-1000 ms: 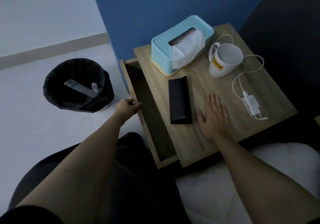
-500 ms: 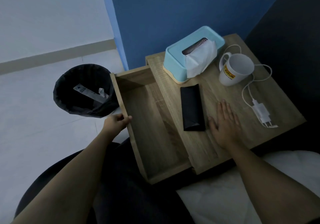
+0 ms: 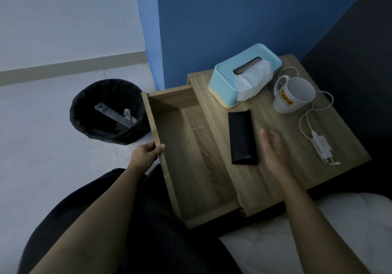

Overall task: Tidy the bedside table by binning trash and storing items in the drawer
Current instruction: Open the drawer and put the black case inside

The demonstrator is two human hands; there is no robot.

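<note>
The wooden drawer [image 3: 186, 150] of the bedside table [image 3: 282, 180] stands pulled far out to the left, with nothing in it. My left hand [image 3: 146, 154] grips its front panel. A black case [image 3: 241, 137] lies on the tabletop near the drawer side. My right hand [image 3: 273, 148] hovers just right of the case, lifted off the wood, fingers apart, holding nothing. A white charger with cable [image 3: 320, 144] lies to the right. A white mug [image 3: 292, 95] and a light blue tissue box [image 3: 244, 76] stand at the back.
A black-lined bin [image 3: 106, 112] holding a strip and crumpled paper stands on the floor left of the drawer, close to its front panel. A blue wall rises behind the table. White bedding [image 3: 318, 237] lies at the lower right, my dark-clothed legs below the drawer.
My left hand has pulled the drawer from slightly open to far out. My right hand, flat on the tabletop before, has lifted and turned on edge beside the black case.
</note>
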